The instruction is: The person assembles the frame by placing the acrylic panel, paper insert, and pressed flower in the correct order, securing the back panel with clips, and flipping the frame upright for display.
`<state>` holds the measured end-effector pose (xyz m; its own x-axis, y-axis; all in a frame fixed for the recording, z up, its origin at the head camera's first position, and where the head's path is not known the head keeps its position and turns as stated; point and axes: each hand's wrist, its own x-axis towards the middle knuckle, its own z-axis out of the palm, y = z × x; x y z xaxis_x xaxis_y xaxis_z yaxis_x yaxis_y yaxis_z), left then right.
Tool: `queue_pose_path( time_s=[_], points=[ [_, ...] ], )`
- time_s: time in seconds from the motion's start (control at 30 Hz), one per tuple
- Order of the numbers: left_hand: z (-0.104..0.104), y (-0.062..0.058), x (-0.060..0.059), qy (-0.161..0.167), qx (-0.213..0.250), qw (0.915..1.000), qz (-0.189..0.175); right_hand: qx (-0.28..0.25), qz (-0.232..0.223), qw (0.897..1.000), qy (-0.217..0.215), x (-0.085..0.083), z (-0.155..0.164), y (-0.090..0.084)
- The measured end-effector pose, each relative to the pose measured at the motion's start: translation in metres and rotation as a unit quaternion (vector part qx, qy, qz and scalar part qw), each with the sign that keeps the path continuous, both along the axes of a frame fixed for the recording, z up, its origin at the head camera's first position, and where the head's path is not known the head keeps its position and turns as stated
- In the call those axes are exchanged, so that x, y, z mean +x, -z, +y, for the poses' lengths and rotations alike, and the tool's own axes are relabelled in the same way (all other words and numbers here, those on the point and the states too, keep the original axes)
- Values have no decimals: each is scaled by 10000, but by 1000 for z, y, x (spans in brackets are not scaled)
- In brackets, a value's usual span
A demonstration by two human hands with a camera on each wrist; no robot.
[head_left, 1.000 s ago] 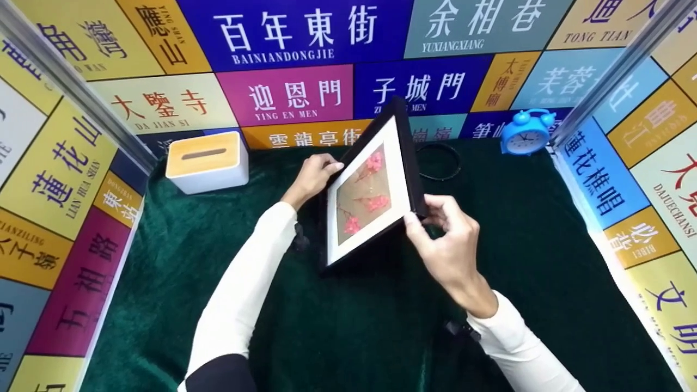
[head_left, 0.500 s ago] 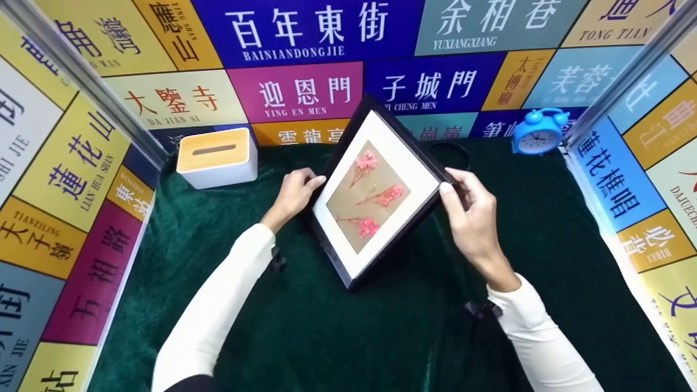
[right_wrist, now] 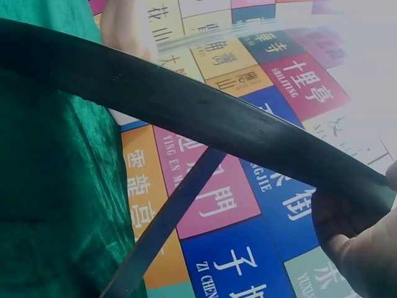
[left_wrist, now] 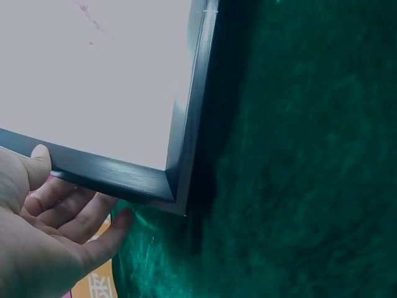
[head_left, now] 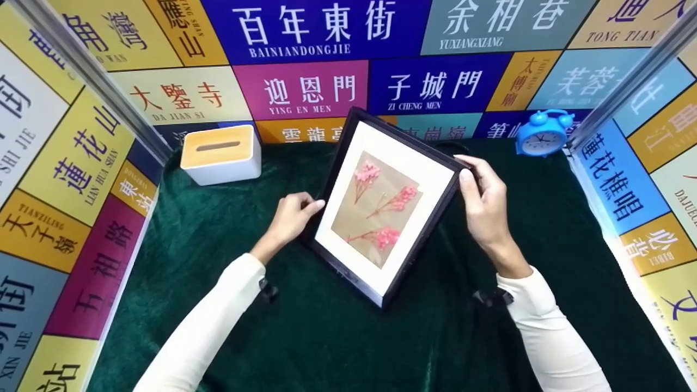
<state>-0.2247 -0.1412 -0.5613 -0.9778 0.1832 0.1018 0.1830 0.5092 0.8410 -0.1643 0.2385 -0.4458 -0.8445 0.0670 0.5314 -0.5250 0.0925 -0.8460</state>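
i see both hands holding up a black picture frame (head_left: 381, 209) over the green cloth (head_left: 326, 337). the frame is tilted, with its top leaning toward the back wall and one corner pointing down near the cloth. inside it there is a white border and a tan sheet with pink flowers (head_left: 381, 204) on thin stems.

my left hand (head_left: 291, 218) grips the left edge of the frame, thumb on the front rim and fingers curled behind it. in the left wrist view the thumb sits on the dark rim and the other fingers (left_wrist: 74, 214) reach under the frame's corner.

my right hand (head_left: 484, 204) grips the right edge near the top corner, thumb on the front and fingers wrapped round the back. in the right wrist view i see only the dark edge of the frame and a bit of fingers (right_wrist: 363, 254) on it.

a white box with a wooden lid (head_left: 220, 153) stands at the back left of the cloth, well apart from the frame. a small blue alarm clock (head_left: 542, 136) stands at the back right. a black ring (head_left: 452, 147) peeks out just behind the frame's top right side. the walls (head_left: 305, 49) are covered in bright signs.
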Motion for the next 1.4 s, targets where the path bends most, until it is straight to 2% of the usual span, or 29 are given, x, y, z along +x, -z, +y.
queue_pose_path(
  time_s=[0.07, 0.1, 0.2, 0.37, 0.5, 0.67, 0.77, 0.9, 1.1, 1.27, 1.4],
  points=[
    [-1, -1, 7, -19, -18, 10000, -88, -43, 73, 9999, -135, -4, 2, 1],
    [2, -14, 17, -79, -104, 9997, -189, -64, 113, 9997, -200, -6, 3, 2],
    [-1, -17, 28, -114, -105, 9992, -360, -134, 184, 9990, -375, -13, 6, 5],
    [-3, -22, 44, -83, -70, 9987, -508, -437, 51, 9971, -622, -24, 9, 10],
    [-2, -21, 55, -90, -27, 9978, -660, -469, 68, 9959, -769, -33, 9, 10],
    [1, -19, 70, -277, 439, 9930, -1061, -391, 27, 9958, -826, -46, 5, 9],
    [5, -18, 79, -229, 743, 9888, -1276, -421, -35, 9963, -755, -52, 4, 9],
    [10, -17, 89, -84, 997, 9855, -1367, -703, -142, 9938, -851, -60, 1, 9],
    [16, -11, 98, 68, 1134, 9835, -1409, -966, -364, 9897, -990, -62, 6, 11],
    [15, -7, 101, 127, 1195, 9824, -1432, -813, -485, 9906, -989, -61, 9, 13],
    [14, -6, 103, 138, 1255, 9815, -1437, -571, -533, 9938, -785, -60, 8, 12]
  ],
)
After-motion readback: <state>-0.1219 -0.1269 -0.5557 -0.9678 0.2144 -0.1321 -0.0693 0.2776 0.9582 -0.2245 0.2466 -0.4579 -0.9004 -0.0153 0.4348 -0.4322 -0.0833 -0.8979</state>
